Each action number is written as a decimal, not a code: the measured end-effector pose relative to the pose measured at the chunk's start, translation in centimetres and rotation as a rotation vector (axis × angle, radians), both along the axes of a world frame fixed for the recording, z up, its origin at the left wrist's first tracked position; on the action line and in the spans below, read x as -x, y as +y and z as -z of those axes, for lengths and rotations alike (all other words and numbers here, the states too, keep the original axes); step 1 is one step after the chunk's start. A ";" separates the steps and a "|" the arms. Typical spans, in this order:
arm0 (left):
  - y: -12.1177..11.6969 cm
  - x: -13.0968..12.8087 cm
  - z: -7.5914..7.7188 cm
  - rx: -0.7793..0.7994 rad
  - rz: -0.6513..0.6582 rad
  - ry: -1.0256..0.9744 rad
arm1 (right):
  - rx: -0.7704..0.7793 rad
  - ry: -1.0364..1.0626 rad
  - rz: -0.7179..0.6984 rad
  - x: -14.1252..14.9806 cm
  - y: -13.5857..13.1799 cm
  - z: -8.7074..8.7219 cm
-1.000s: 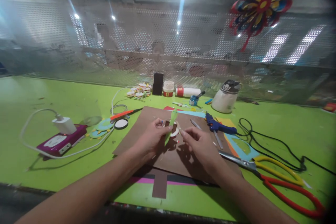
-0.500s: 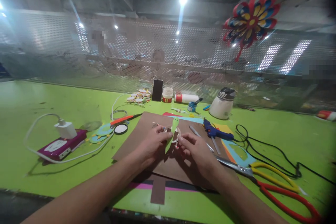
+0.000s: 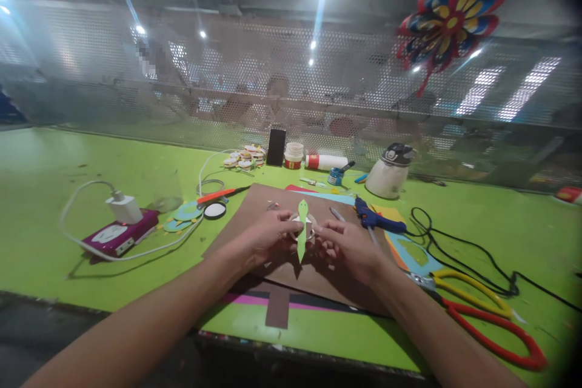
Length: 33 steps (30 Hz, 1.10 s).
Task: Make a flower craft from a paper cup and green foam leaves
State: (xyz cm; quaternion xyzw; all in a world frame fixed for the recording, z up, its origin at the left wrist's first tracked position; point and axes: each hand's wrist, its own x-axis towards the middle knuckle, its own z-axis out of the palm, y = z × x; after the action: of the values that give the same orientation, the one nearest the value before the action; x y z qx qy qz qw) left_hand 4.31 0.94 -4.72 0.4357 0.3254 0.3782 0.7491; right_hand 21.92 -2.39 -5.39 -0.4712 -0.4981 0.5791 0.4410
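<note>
A long green paper piece (image 3: 302,245) with pointed ends and two dark dots near its top lies across a small pale ring (image 3: 311,221). My left hand (image 3: 264,237) pinches the ring's left side, its thumb against the green paper. At the right rim, my right hand (image 3: 348,247) has its thumb and fingers closed on the ring's edge. Both hands are above a brown sheet (image 3: 254,206) of card. What lies behind the ring is partly hidden by the fingers.
To the right are a blue glue gun (image 3: 379,221) with a black cord and large scissors (image 3: 482,297) with yellow and red handles. On the left stand a purple power strip (image 3: 136,239) and a white plug (image 3: 125,211). A phone (image 3: 276,147) and a kettle-like container (image 3: 386,179) stand behind.
The green paper, slanted earlier, now stands nearly straight up and down and faces me, with more of its lower tip showing. The whole view has shifted slightly.
</note>
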 end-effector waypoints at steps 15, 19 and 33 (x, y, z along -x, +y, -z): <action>2.0 1.4 -0.4 -0.039 -0.250 -0.073 | -0.240 -0.434 0.352 -0.6 0.3 0.1; 3.2 2.6 -0.8 -0.060 -0.358 -0.115 | -0.304 -0.536 0.341 -0.5 0.5 0.2; 6.1 4.7 0.1 -0.098 -0.698 -0.232 | -0.496 -0.815 0.258 0.7 0.9 2.4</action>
State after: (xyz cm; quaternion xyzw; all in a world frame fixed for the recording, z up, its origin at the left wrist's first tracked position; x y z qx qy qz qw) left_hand -0.39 7.02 -4.86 0.2881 0.3490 0.6729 0.5851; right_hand 21.21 -1.53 -7.74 -0.5978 -0.6907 0.1525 0.3773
